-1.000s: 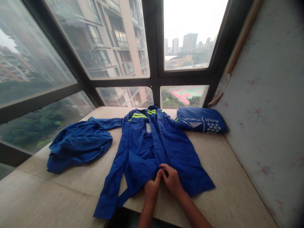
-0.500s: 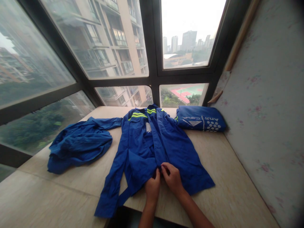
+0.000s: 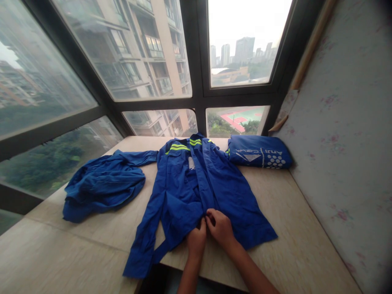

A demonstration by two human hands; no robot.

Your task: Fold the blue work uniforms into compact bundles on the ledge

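A blue work jacket (image 3: 226, 192) with yellow-green stripes near its shoulders lies spread on the stone-like sill, collar toward the window. At the bottom of its front opening, my left hand (image 3: 196, 237) pinches the hem edge between thumb and fingers. Close beside it, my right hand (image 3: 219, 226) pinches the facing front edge, the fingertips of both hands nearly touching. Whatever small fastening may be between the fingertips is hidden. One sleeve of the jacket stretches toward me on the left.
A crumpled blue garment (image 3: 104, 185) lies to the left. At the back right sits a folded blue bundle (image 3: 260, 152) with white lettering, against the papered wall (image 3: 343, 163). Windows with dark frames (image 3: 199, 100) rise behind the sill (image 3: 76, 253). A dark gap shows below its front edge.
My right hand has shifted slightly left, closer to my left hand. Both hands stay at the jacket's hem, and the view has moved a little.
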